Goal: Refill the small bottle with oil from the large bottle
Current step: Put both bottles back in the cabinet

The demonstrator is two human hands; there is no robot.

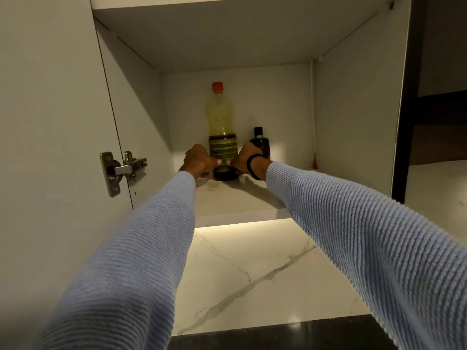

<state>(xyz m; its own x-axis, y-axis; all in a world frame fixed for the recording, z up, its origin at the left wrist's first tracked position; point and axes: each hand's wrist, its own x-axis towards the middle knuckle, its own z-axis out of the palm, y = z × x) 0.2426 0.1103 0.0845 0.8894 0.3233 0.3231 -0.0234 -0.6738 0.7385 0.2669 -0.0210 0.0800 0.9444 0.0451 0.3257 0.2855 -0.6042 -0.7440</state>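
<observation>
fingers [217, 162] of left hand [197, 159] and right hand [243, 159] around base of large bottle [222, 117]

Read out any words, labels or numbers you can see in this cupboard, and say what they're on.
No text can be read.
large bottle: the green band round its lower part is too blurred to read.
small bottle: dark, no lettering visible.
hinge: no marking legible.

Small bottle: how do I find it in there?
Look at the back of the open cupboard. Two bottles stand there; the small bottle is right of the large bottle. It is short, dark and black-capped, not tall and orange-capped.
</observation>
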